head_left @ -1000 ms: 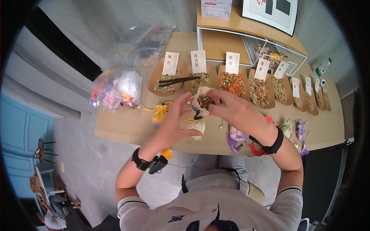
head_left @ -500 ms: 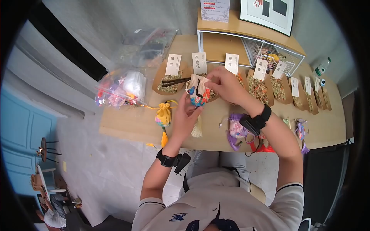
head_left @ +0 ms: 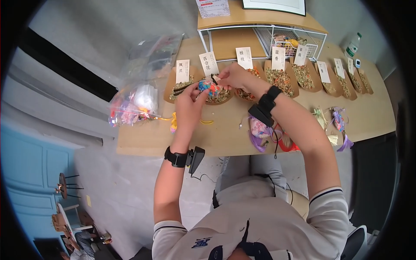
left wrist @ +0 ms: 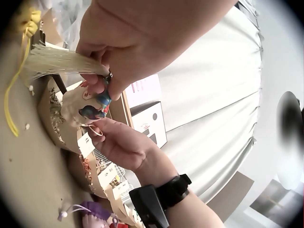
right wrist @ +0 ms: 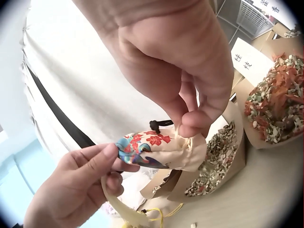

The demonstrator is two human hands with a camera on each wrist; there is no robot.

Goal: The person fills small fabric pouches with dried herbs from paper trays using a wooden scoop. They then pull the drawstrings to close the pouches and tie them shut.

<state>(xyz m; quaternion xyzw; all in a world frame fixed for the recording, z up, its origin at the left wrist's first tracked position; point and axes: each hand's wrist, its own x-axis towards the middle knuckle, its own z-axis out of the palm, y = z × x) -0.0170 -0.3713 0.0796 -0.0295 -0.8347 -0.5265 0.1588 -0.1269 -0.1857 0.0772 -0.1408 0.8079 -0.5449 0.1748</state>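
Observation:
A small cream pouch (head_left: 209, 86) with blue and red patterns is held above the paper trays of dried herbs. The left hand (head_left: 189, 106) grips its patterned bottom end, where a pale tassel (left wrist: 66, 62) hangs. Thumb and fingers of the right hand (head_left: 237, 79) pinch the drawstring at the gathered neck, seen close in the right wrist view on the pouch (right wrist: 156, 148). A black cord loop (right wrist: 160, 125) stands out beside the neck. What is inside the pouch is hidden.
Labelled herb trays (head_left: 281, 80) line the table (head_left: 173, 145). Nearer the front edge lie a purple-trimmed pouch (head_left: 260, 128) and other pouches. Plastic bags (head_left: 145, 99) are at the left, a shelf (head_left: 260, 16) behind, and a bottle (head_left: 353, 45) at the back right.
The pouch, first upright with its mouth open and herbs visible, is now tilted with its neck gathered. Both hands have moved up and left in the head view, and the right now pinches the drawstring.

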